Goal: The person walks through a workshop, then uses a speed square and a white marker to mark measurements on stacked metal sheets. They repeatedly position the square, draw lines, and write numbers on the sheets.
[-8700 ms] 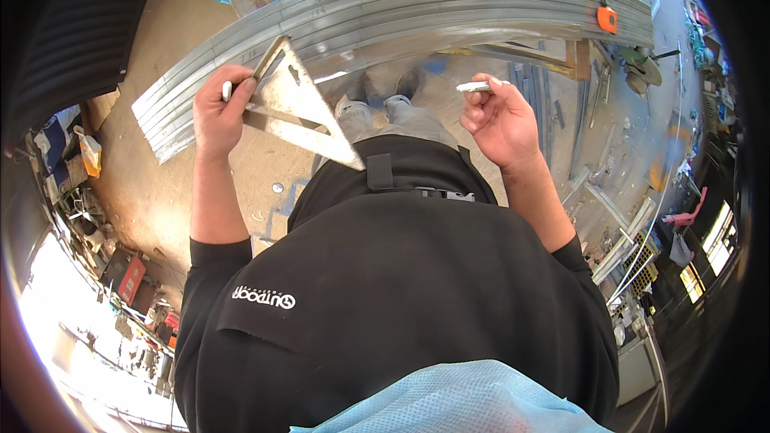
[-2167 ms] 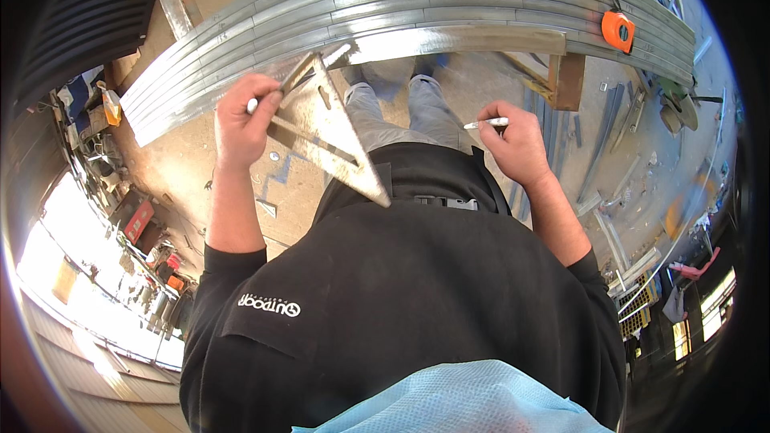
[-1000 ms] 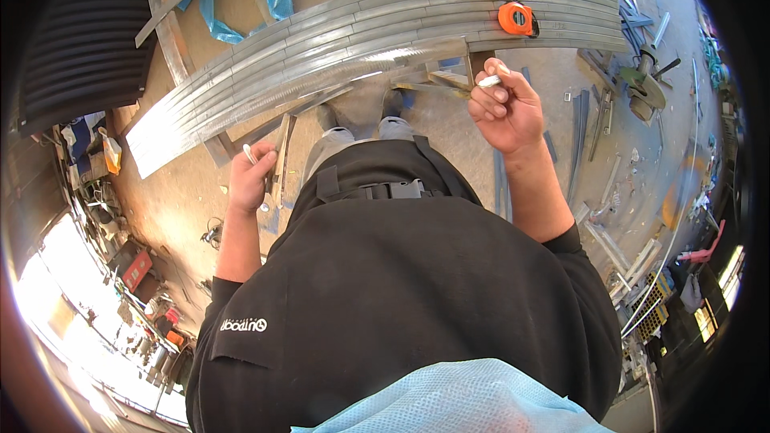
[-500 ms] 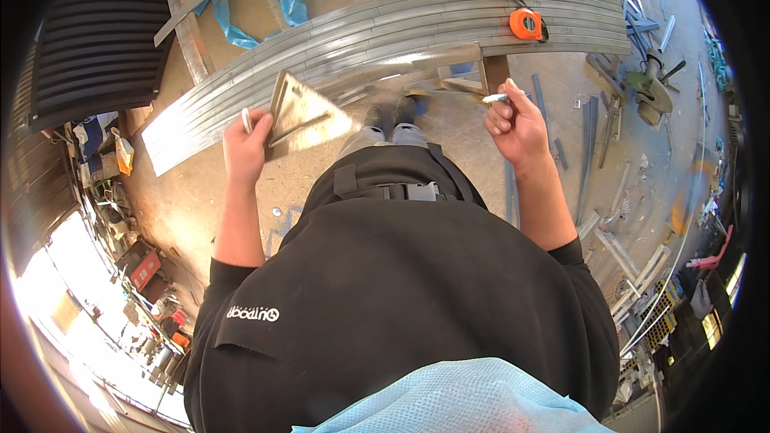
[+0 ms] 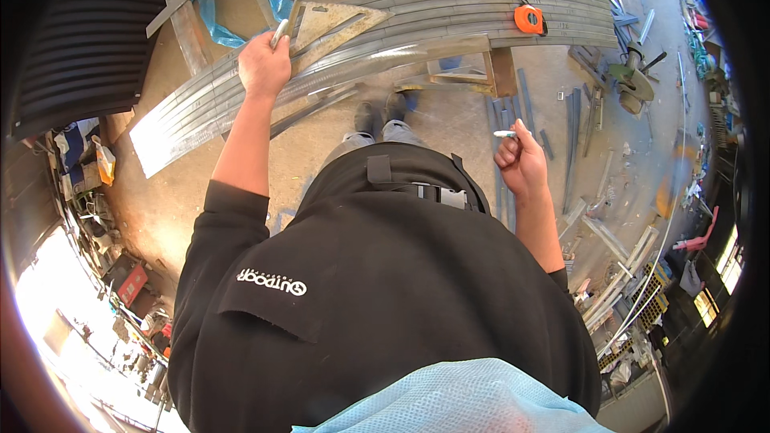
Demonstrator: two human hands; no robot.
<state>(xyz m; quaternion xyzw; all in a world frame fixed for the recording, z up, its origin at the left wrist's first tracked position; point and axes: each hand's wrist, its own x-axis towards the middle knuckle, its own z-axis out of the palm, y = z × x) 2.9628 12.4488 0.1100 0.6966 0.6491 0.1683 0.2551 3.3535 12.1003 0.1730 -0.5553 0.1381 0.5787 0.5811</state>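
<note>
My left hand is closed on a triangular metal set square by its short side. A short white stick, like a marker or its cap, also shows in this hand. The square lies over a row of long grey metal bars set side by side across the front. Lower and to the right, my right hand is raised clear of the bars. Its fingers pinch a slim white-and-green marker that points left.
An orange tape measure sits on the bars at the right. Farther right stands a cutting machine with a round disc. Loose metal strips lie on the floor. At the far left is a dark corrugated sheet.
My left hand has carried the set square forward and turned it onto the bars. My right hand has drawn back toward me, still holding the marker.
</note>
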